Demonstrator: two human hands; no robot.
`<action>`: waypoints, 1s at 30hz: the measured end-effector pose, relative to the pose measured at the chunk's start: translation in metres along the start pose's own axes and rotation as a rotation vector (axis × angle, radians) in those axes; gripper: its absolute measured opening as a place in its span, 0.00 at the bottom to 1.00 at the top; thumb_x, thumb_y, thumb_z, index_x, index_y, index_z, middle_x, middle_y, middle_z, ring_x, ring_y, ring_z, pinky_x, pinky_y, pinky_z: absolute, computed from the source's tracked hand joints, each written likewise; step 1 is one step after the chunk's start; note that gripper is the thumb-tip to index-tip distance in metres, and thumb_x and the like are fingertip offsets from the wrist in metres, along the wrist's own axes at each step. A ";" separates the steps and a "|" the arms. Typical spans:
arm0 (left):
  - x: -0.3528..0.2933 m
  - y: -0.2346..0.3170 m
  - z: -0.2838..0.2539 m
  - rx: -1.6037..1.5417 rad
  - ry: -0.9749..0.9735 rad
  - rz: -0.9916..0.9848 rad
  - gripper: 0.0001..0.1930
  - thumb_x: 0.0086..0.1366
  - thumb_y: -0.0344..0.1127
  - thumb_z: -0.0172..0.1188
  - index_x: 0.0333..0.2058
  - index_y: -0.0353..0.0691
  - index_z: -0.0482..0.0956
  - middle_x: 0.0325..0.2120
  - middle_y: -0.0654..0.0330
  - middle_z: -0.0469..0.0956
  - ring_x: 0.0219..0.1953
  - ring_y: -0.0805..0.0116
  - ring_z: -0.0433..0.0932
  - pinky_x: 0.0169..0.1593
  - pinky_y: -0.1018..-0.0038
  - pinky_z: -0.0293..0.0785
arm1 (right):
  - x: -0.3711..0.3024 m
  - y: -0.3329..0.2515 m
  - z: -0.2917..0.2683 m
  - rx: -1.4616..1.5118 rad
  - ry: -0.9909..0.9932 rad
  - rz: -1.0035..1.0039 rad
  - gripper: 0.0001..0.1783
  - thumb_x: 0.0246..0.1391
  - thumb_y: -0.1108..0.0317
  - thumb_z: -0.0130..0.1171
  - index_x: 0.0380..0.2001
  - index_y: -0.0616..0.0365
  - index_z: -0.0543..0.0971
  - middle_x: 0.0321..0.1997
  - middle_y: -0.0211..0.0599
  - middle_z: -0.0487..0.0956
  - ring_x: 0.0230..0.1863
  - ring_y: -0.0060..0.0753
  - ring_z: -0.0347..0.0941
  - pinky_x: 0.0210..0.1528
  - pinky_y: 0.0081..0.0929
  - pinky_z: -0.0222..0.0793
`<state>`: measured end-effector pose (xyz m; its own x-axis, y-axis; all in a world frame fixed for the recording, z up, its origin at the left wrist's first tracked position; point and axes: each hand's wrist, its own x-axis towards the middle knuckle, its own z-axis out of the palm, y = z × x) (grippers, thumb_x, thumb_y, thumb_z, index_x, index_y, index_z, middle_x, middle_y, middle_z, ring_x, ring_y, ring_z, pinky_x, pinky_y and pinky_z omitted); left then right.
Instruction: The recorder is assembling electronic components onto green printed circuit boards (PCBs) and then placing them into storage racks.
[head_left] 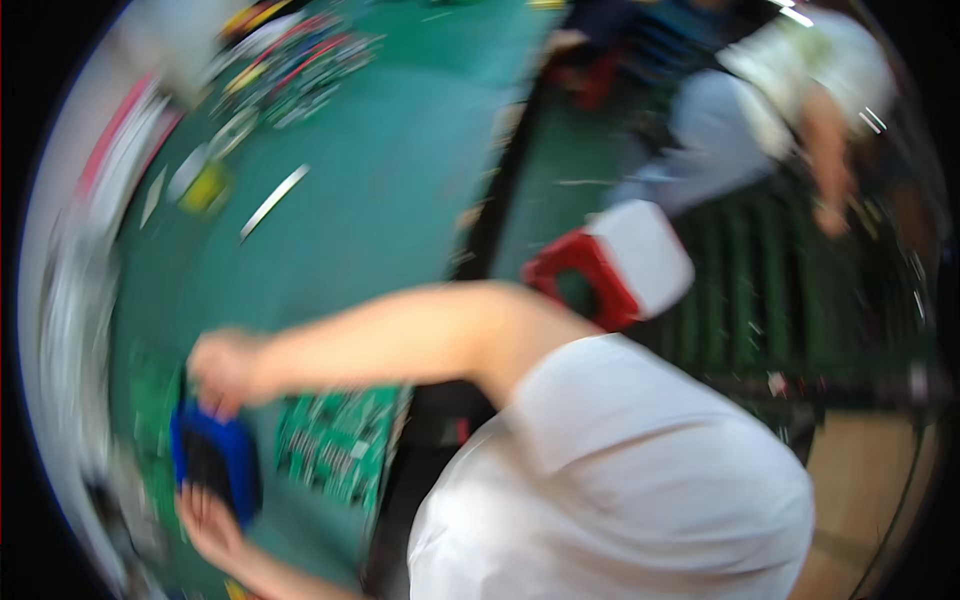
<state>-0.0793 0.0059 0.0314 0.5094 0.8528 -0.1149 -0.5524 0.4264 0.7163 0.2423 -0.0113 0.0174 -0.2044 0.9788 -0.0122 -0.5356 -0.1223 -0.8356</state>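
The whole picture is smeared by motion. A blue object with a dark middle [216, 452], its kind too blurred to tell, is over the green work surface at the lower left. My left hand [208, 522] is at its near end, with the fingers bent against it. At the far end is my right hand [225, 370], its fingers curled in; whatever they hold is hidden. My right forearm reaches across the bench from a white sleeve. Beside the blue object lie green circuit boards [338, 445] with many small parts.
Further up the bench [370, 200] are a pale strip [274, 203], a yellow-topped round item [203, 188] and a heap of tools or cables [295, 65]. Past the bench's dark edge stands a red and white stool [640, 262]. Another person [790, 100] bends over at the upper right.
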 end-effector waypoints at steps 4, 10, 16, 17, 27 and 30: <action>0.032 -0.063 0.077 -0.309 0.023 0.082 0.06 0.68 0.31 0.47 0.36 0.33 0.69 0.26 0.62 0.67 0.23 0.79 0.60 0.24 0.84 0.59 | -0.054 -0.048 -0.111 0.246 0.139 0.150 0.13 0.54 0.60 0.47 0.23 0.56 0.74 0.21 0.40 0.75 0.18 0.33 0.68 0.20 0.29 0.64; 0.020 -0.097 0.119 0.085 0.149 0.064 0.03 0.63 0.30 0.54 0.33 0.38 0.72 0.33 0.55 0.75 0.20 0.79 0.65 0.20 0.86 0.59 | -0.094 -0.063 -0.147 0.082 0.225 0.252 0.11 0.55 0.61 0.44 0.27 0.57 0.71 0.20 0.35 0.70 0.14 0.24 0.61 0.14 0.20 0.50; 0.049 -0.144 0.162 0.881 0.063 -0.034 0.04 0.60 0.28 0.58 0.32 0.35 0.77 0.25 0.67 0.76 0.24 0.81 0.69 0.27 0.83 0.65 | -0.118 -0.062 -0.154 -0.100 0.305 0.301 0.03 0.51 0.70 0.51 0.28 0.56 0.70 0.18 0.29 0.69 0.12 0.16 0.57 0.12 0.16 0.44; 0.053 -0.154 0.166 1.065 0.023 -0.009 0.04 0.59 0.29 0.58 0.31 0.35 0.78 0.25 0.65 0.76 0.25 0.77 0.71 0.28 0.80 0.67 | -0.120 -0.059 -0.156 -0.146 0.302 0.315 0.03 0.50 0.71 0.53 0.28 0.55 0.70 0.18 0.28 0.68 0.12 0.15 0.56 0.12 0.16 0.43; 0.049 -0.195 0.191 1.926 -0.222 0.139 0.06 0.52 0.34 0.61 0.28 0.40 0.77 0.26 0.56 0.77 0.29 0.55 0.76 0.32 0.63 0.72 | -0.120 -0.025 -0.126 -1.401 -0.021 -0.147 0.09 0.48 0.63 0.55 0.32 0.52 0.78 0.29 0.37 0.78 0.32 0.42 0.75 0.33 0.39 0.70; 0.053 -0.202 0.198 1.984 -0.235 0.120 0.07 0.53 0.36 0.58 0.28 0.40 0.76 0.28 0.54 0.77 0.32 0.53 0.77 0.35 0.60 0.73 | -0.119 -0.030 -0.127 -1.518 -0.037 -0.084 0.10 0.48 0.62 0.53 0.32 0.51 0.79 0.33 0.38 0.79 0.37 0.43 0.75 0.36 0.40 0.71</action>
<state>0.1897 -0.0949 0.0168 0.6840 0.7270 -0.0602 0.6958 -0.6255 0.3530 0.3870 -0.1036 -0.0259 -0.2494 0.9668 0.0564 0.7727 0.2337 -0.5902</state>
